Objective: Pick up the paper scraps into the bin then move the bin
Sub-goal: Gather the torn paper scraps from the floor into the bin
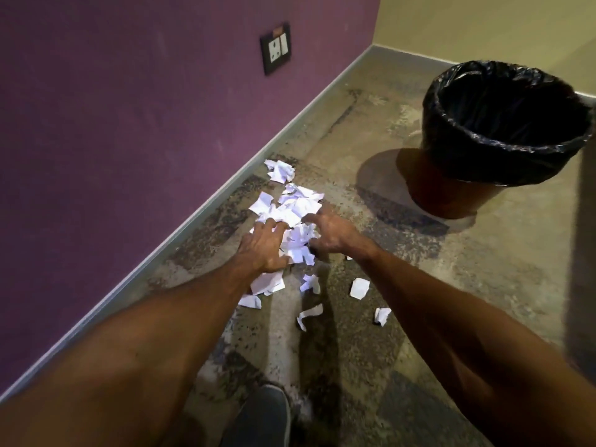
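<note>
A heap of white paper scraps (pixel 290 204) lies on the floor beside the purple wall. My left hand (pixel 266 245) and my right hand (pixel 332 233) are down on the near part of the heap, fingers curled, with a bunch of scraps (pixel 298 241) cupped between them. Several loose scraps lie nearer to me, among them one scrap (pixel 359 288) to the right and a torn strip (pixel 309 314). The bin (pixel 451 191), brown with a black bag liner (pixel 506 104) over its rim, stands upright to the far right, apart from the heap.
The purple wall with a grey skirting board (pixel 180 230) runs along the left. A wall socket (pixel 275 48) sits above it. A yellow wall closes the corner behind the bin. My shoe (pixel 258 417) is on the mottled floor below.
</note>
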A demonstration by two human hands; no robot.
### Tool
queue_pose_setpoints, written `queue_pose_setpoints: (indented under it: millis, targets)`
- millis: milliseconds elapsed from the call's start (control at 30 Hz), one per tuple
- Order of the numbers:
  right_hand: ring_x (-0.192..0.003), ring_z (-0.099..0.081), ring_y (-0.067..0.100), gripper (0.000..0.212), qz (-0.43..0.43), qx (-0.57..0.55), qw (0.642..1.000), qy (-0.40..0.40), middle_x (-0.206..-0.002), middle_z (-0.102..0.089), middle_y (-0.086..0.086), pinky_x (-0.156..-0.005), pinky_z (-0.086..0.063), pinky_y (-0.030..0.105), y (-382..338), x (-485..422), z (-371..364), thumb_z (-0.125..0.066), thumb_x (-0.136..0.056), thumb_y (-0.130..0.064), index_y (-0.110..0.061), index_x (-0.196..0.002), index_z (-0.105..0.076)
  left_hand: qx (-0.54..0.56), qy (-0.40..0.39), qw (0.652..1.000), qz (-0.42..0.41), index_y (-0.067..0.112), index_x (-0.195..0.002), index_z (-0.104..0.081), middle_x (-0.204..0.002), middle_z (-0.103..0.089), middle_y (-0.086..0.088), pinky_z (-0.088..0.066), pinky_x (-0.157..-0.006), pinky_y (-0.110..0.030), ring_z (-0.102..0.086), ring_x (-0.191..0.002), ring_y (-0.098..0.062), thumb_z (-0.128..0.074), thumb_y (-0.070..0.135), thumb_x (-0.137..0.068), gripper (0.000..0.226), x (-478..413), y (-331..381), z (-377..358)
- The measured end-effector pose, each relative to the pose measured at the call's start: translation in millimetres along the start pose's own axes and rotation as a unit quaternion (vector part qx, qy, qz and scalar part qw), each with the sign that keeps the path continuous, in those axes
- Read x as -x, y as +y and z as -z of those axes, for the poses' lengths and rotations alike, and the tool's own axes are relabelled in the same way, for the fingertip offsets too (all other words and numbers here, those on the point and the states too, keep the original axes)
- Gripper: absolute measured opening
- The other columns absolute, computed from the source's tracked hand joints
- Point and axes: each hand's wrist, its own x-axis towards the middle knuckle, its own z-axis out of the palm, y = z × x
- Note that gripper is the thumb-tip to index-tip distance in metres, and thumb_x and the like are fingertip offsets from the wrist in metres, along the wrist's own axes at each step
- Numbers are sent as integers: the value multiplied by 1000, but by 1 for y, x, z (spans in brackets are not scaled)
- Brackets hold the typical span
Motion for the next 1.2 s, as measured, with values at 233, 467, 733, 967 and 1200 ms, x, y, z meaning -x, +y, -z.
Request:
queue_pose_setpoints:
  millis: [233,467,733,967,1200]
  targets:
    - [-152,-25,50,101,-12,97,992,-76,-172,-13,11,-114,-42,62,-20,-30,-60,-78,-86,-54,-42,-165,-17,62,-51,988,132,36,-167,-11,-171,-11,-13,-39,-115,-61,-24,-151,-49,-58,74,-92,97,9,-11,-26]
    - [-144,-37,43,80,44,170,984,-2,-163,-32,13,-111,-43,45,-19,-33,-68,-71,-95,-52,-37,-163,-32,89,-50,987,123,40,-159,-28,-164,-24,-15,-44,-110,-57,-35,-145,-50,-68,57,-94,78,-15,-5,-30]
    - [-121,-62,37,42,23,8,999,48,-141,-55,14,-93,-53,41,-14,-24,-76,-68,-93,-7,-17,-134,-68,86,21,992,95,20,-152,-48,-142,-50,-21,-52,-95,-48,-61,-118,-48,-86,35,-82,81,-17,6,-33]
    - [-81,-61,25,20,-76,-162,980,91,-93,-69,10,-71,-42,28,-5,-13,-55,-66,-85,-23,-10,-97,-73,101,30,990,91,11,-117,-70,-123,-70,-15,-55,-90,-40,-69,-112,-38,-87,34,-80,47,-11,15,-12]
    - [-85,-66,24,19,-148,-163,966,137,-85,-65,1,-68,-37,24,21,-2,-3,-79,-81,-12,-18,-98,-76,107,51,992,51,12,-111,-64,-118,-62,-12,-49,-80,-36,-64,-110,-35,-86,27,-78,42,-13,31,13]
